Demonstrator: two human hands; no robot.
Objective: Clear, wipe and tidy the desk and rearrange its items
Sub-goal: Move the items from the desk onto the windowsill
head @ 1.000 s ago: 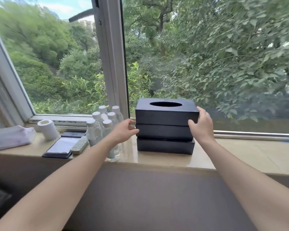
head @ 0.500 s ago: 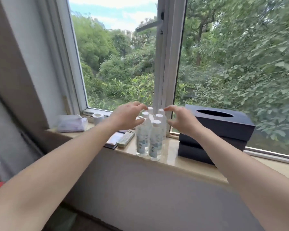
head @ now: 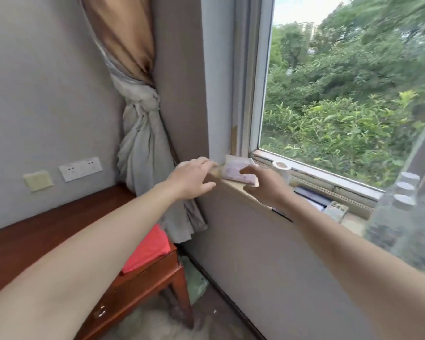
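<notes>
A soft pinkish tissue pack [head: 237,171] lies at the left end of the window sill [head: 233,188]. My left hand [head: 194,179] hovers just left of it, fingers spread, holding nothing. My right hand [head: 265,185] is just right of the pack, fingers apart, also empty. Behind my right hand stands a small white paper roll [head: 282,169]. A dark flat pad [head: 309,198] and a remote control [head: 335,211] lie further right on the sill. Several clear water bottles [head: 402,212] stand blurred at the right edge.
A wooden desk [head: 35,231] sits at the lower left below wall sockets [head: 80,168]. A red cloth [head: 147,249] lies at its right end. A knotted grey and tan curtain [head: 142,133] hangs in the corner between desk and sill.
My view has swung left, away from the black boxes and the bottles. Both hands moved left along the sill, from the bottles to either side of the tissue pack.
</notes>
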